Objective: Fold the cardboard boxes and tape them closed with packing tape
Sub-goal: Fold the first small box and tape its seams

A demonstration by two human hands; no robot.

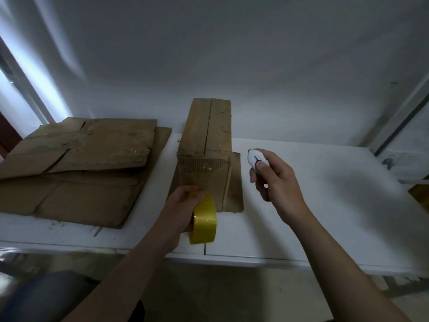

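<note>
A person stands at a white tabletop [325, 205] where a folded cardboard box [209, 135] sits at the middle, its top flaps shut along a centre seam. One loose flap [235, 182] lies flat on the surface at its right. The left grip [183, 201] is curled round a roll of yellow packing tape [205, 219], holding it against the lower part of the box's near face. The right grip [276, 182] pinches a small white cutter [255, 159] between thumb and fingers, just to the right of the box and not touching it. A stack of flattened cardboard [81, 163] lies on the left of the tabletop, close beside the box. A pale wall [232, 54] rises behind.
</note>
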